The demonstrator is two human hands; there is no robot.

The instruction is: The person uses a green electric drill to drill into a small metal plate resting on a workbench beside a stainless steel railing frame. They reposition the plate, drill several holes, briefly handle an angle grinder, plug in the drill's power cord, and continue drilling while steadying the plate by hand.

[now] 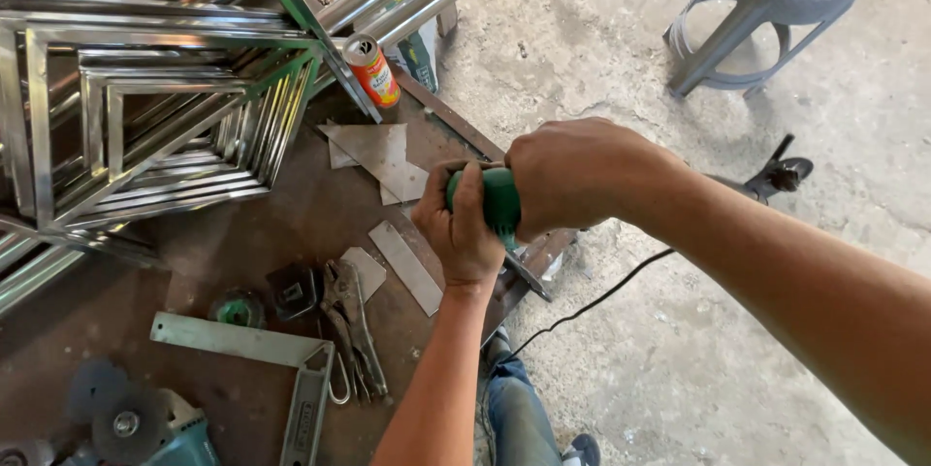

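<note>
Over steel workbench (242, 243), both hands (524, 199) clasp green tool (501, 200).

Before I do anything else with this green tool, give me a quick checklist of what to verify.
1. Both hands on the green tool: left hand and right hand wrap it. Ok.
2. Black cord free: trails across the floor by the leg. Ok.
3. Working end visible: hidden by the hands. Cannot tell.
4. Loose metal plates close to the hands. Not ok.
5. Spray can upright, apart. Ok.
</note>
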